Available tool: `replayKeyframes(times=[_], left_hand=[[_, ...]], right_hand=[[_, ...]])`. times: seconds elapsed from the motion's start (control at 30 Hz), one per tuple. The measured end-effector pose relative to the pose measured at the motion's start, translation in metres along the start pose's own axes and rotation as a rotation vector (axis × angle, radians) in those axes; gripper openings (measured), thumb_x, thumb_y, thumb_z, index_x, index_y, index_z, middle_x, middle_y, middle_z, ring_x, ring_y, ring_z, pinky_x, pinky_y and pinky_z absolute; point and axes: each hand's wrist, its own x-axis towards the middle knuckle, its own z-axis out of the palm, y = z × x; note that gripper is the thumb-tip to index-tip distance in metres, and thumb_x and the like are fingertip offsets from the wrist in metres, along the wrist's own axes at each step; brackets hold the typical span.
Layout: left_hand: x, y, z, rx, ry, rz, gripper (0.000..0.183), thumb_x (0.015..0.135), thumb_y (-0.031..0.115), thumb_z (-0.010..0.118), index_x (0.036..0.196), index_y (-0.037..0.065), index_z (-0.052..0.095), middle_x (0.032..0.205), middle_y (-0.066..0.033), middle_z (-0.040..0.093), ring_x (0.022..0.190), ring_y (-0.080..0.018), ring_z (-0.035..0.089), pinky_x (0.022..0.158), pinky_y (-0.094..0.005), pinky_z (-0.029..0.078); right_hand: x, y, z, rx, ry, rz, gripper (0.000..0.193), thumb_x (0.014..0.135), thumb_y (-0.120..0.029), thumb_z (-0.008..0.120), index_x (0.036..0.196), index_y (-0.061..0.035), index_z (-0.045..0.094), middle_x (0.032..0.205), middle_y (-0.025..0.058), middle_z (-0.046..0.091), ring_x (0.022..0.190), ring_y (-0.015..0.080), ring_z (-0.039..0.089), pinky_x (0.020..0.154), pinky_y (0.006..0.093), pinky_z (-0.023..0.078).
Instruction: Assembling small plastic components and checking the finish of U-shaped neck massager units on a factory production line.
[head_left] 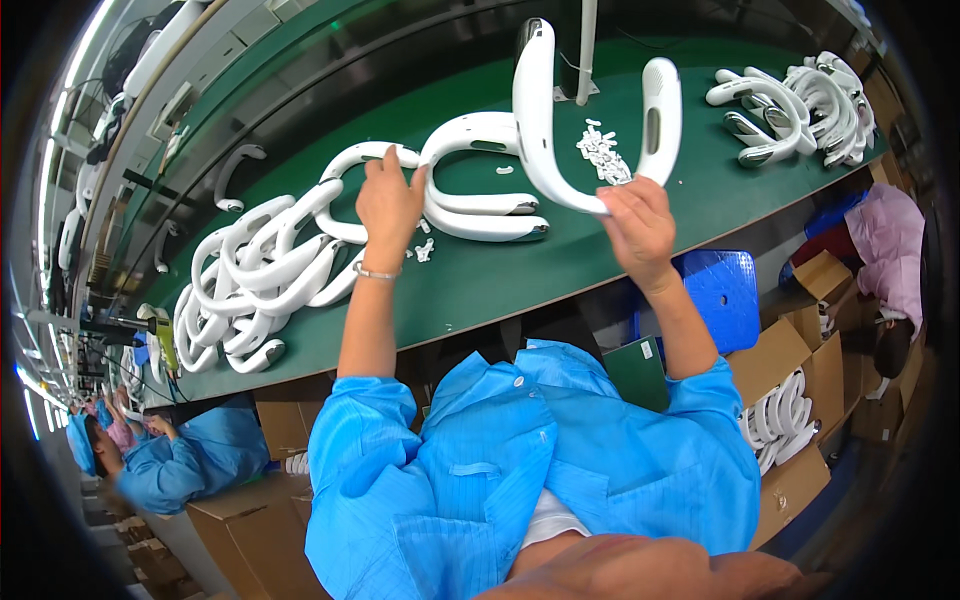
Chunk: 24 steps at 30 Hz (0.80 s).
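Observation:
My right hand [640, 228] grips a white U-shaped neck fan [545, 120] by its curved bottom, with both arms of the fan pointing away from me. Dark oval openings show on its inner sides. My left hand [390, 205] has its fingers closed over the band of another white neck fan [347, 157] at the edge of a heap. Between my hands, more neck fans [470, 222] lie on the green table. Small white plastic pieces [603, 152] form a loose pile behind the raised fan, and a few more pieces [424, 250] lie near my left wrist.
A tangled heap of neck fans [245, 265] covers the table's left part; another group [820, 110] lies far right. A pole [587, 50] rises at the back. Below the table's right edge are a blue plastic stool [722, 300] and a cardboard box [785, 365]. Another person [195, 460] works at left.

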Motion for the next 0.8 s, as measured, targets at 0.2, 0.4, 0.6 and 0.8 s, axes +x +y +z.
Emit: replayKeyframes(times=[0.2,0.4,0.6,0.8], left_hand=[[-0.079,0.062,-0.020,-1.593,-0.454,-0.341,0.058,0.088,0.025,0.059,0.131,0.000,0.030,0.101,-0.0137,0.059,0.069,-0.0185,0.064,0.049,-0.0256,0.053],[-0.075,0.013,-0.022,-1.490,-0.060,-0.381,0.044,0.091,0.016,0.053,0.123,-0.003,0.029,0.084,-0.0145,0.060,0.047,-0.0161,0.057,0.037,-0.0214,0.046],[-0.059,-0.026,-0.029,-1.636,0.063,-0.344,0.042,0.085,0.006,0.050,0.121,-0.003,0.031,0.088,-0.0153,0.058,0.053,-0.0182,0.058,0.040,-0.0244,0.048],[-0.062,-0.017,-0.016,-1.679,-0.030,-0.382,0.044,0.079,0.002,0.050,0.120,0.000,0.035,0.099,-0.0138,0.053,0.072,-0.0211,0.061,0.052,-0.0275,0.055]], right_hand=[[0.013,-0.071,0.062,0.092,-0.013,-0.041,0.029,0.069,-0.011,0.068,0.098,-0.0046,0.064,0.090,0.0047,0.064,0.088,0.0213,0.059,0.086,0.0411,0.046],[0.035,-0.031,0.052,0.228,0.142,0.140,0.005,0.080,-0.004,0.063,0.083,-0.0004,0.064,0.079,0.0076,0.065,0.072,0.0243,0.060,0.064,0.0351,0.047],[0.019,0.039,0.152,0.418,-0.379,-0.018,0.019,0.074,0.000,0.061,0.092,-0.0021,0.065,0.090,0.0128,0.066,0.080,0.0298,0.062,0.069,0.0382,0.051],[0.016,0.055,0.178,0.475,-0.595,0.183,0.030,0.079,-0.010,0.062,0.107,0.0011,0.056,0.102,0.0180,0.061,0.096,0.0291,0.060,0.085,0.0394,0.047]])
